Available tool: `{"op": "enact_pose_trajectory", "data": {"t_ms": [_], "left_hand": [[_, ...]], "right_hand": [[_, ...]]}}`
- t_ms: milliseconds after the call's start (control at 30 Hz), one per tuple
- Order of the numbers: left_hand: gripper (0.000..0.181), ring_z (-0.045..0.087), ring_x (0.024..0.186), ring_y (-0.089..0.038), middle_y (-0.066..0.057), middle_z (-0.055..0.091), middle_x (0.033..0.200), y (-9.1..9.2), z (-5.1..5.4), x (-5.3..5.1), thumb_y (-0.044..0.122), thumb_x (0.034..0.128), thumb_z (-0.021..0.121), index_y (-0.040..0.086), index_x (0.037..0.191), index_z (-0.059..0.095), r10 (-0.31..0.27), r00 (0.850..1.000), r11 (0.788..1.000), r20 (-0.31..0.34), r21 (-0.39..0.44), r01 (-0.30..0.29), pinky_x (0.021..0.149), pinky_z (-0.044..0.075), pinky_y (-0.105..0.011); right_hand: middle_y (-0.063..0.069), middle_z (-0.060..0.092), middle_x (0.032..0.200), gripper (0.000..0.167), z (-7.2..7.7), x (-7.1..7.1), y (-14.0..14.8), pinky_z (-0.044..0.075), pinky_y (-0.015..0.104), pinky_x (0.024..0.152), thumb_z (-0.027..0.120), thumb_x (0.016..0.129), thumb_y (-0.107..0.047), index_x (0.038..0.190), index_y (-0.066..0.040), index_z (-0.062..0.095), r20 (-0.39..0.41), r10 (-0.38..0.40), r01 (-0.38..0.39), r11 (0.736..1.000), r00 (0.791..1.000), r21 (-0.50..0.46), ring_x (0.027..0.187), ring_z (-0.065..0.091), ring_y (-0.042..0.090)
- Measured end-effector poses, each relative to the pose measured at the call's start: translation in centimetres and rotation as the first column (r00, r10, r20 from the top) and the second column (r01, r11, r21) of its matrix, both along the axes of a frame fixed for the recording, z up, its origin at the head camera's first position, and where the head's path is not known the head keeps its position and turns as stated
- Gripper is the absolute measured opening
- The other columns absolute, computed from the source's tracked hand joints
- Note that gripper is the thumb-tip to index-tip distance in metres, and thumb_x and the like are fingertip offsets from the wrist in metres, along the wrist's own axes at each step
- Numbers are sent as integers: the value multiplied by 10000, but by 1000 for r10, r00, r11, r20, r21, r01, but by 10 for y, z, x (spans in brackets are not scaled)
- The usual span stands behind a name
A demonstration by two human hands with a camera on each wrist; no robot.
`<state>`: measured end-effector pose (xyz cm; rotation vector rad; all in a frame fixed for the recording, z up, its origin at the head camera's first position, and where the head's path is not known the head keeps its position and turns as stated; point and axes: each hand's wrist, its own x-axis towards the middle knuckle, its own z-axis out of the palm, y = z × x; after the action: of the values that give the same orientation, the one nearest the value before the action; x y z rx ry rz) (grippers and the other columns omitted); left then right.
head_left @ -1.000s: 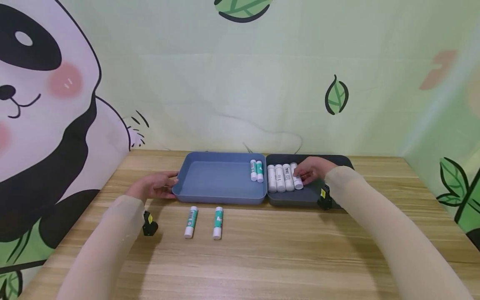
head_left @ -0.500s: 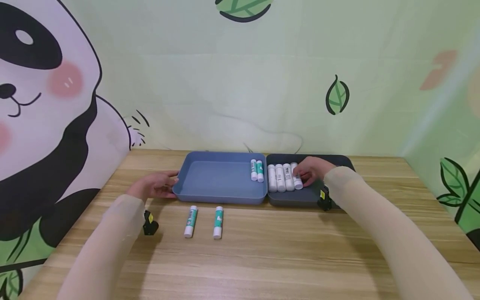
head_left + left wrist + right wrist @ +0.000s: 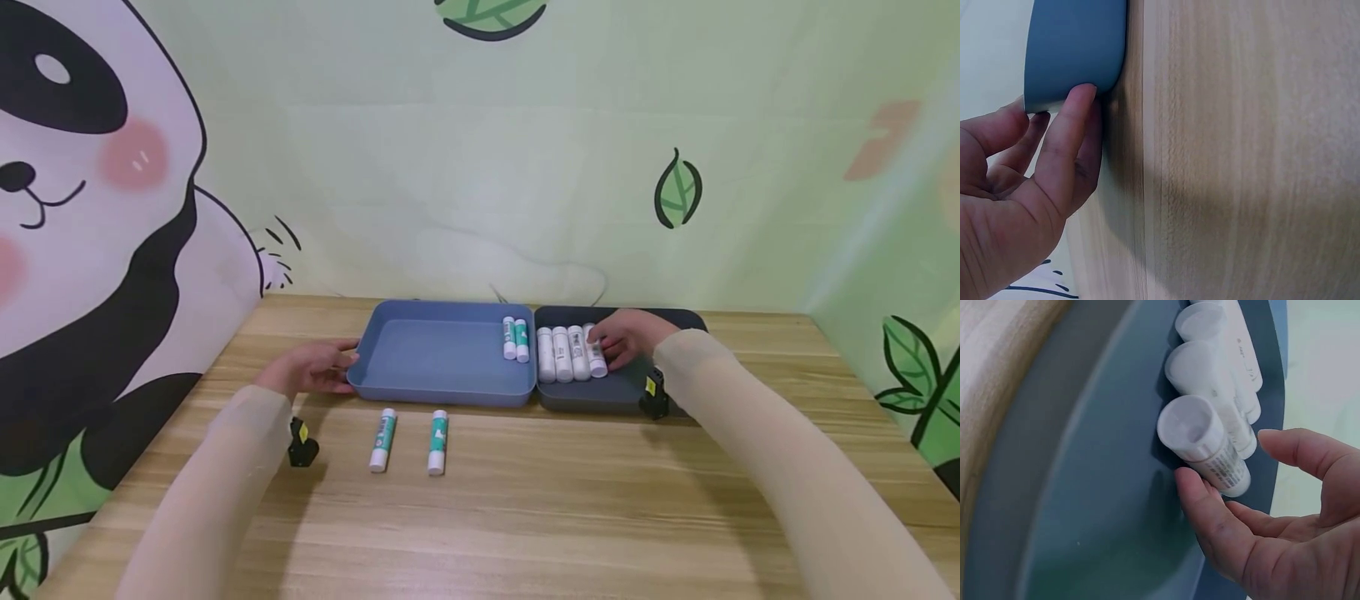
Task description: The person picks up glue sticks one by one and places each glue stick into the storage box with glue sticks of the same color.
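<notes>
In the head view, my left hand (image 3: 318, 367) is at the left end of the blue tray (image 3: 435, 393). The left wrist view has its fingertips touching the tray's outer end wall and rim. Over the dark grey tray (image 3: 592, 402), my right hand (image 3: 632, 335) reaches in beside a row of several thick white glue sticks (image 3: 562, 354). The right wrist view shows its fingers against the side of the end glue stick (image 3: 1204, 440), which lies slightly askew, while the thumb stays apart from it.
Two small green-and-white glue sticks (image 3: 515, 339) lie at the blue tray's right end. Nearer on the wooden table (image 3: 525, 508) lie a green-labelled glue stick (image 3: 383, 440) and another glue stick (image 3: 437, 442). The trays stand side by side before a printed backdrop (image 3: 450, 192).
The head view has shifted slightly. Both hands, the trays and the glue sticks keep nearly the same places.
</notes>
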<state>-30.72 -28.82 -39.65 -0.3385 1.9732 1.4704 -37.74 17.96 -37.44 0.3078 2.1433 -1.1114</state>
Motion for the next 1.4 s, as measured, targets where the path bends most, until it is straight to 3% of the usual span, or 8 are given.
{"op": "enact_pose_trajectory", "data": {"t_ms": [267, 467, 633, 733, 867, 967, 1133, 1400], "left_hand": [[678, 543, 1054, -163, -197, 369, 1435, -1, -3, -1, 131, 1108, 390, 157, 1653, -13, -12, 1000, 1000, 2, 12, 12, 896, 614, -259], [678, 545, 1047, -161, -192, 380, 1419, 0, -3, -1, 128, 1106, 396, 153, 1653, -3, -10, 1000, 1000, -11, 10, 11, 894, 614, -259], [678, 539, 1066, -164, -206, 358, 1455, 1, -2, 0, 126, 1107, 391, 150, 1652, -11, -16, 1000, 1000, -11, 13, 16, 913, 611, -264], [676, 528, 1086, -174, -212, 339, 1478, 1, 0, 1, 124, 1107, 390, 150, 1652, -10, -9, 1000, 1000, -11, 12, 9, 917, 610, -269], [678, 527, 1079, -179, -209, 348, 1459, 1, -1, 0, 119, 1104, 395, 146, 1651, -4, -1, 1000, 1000, -14, 9, 1, 905, 613, -267], [677, 532, 1071, -181, -209, 353, 1449, 1, -1, 1, 120, 1105, 394, 142, 1651, -6, -3, 1000, 1000, -14, 8, 4, 896, 614, -266], [674, 523, 1108, -202, -218, 336, 1477, 2, 1, 1, 128, 1106, 396, 156, 1653, 2, 3, 1000, 1000, -9, 4, -3, 913, 613, -278], [743, 537, 1109, -211, -216, 376, 1423, -3, 1, -1, 159, 1087, 477, 136, 1647, -10, -28, 1000, 999, -5, 35, 28, 911, 613, -274]], "right_hand": [[297, 338, 1583, 611, 22, 8, 4, 494, 482, 1145, 506, 1051, -176, 1552, 90, 277, -54, 27, -27, 1000, 998, -1, 1453, 400, 413], [295, 280, 1604, 555, 45, 19, 5, 459, 523, 1173, 496, 1047, -165, 1511, 85, 323, -116, 33, -45, 994, 993, -101, 1474, 346, 412], [263, 342, 1521, 447, 61, 31, 10, 602, 383, 972, 495, 1041, -178, 1407, 66, 418, -174, 77, -100, 986, 982, -132, 1283, 463, 313], [288, 311, 1570, 526, 69, 40, 12, 627, 300, 867, 459, 1061, -189, 1502, 77, 352, -194, 111, -140, 979, 975, -147, 1285, 455, 304], [298, 258, 1633, 624, 75, 55, 11, 621, 303, 912, 433, 1074, -188, 1590, 76, 202, -223, 127, -169, 969, 967, -181, 1426, 387, 387], [298, 282, 1624, 648, 75, 70, 6, 617, 317, 942, 454, 1069, -182, 1603, 62, 178, -249, 93, -150, 964, 964, -218, 1461, 369, 413], [266, 334, 1600, 611, 69, 96, -7, 615, 329, 954, 493, 1068, -190, 1591, 34, 267, -279, 35, -112, 957, 960, -266, 1345, 476, 349], [221, 468, 1483, 568, 51, 134, -39, 631, 332, 908, 548, 1057, -238, 1538, 20, 391, -216, 27, -108, 922, 976, -372, 1170, 587, 232]]}}
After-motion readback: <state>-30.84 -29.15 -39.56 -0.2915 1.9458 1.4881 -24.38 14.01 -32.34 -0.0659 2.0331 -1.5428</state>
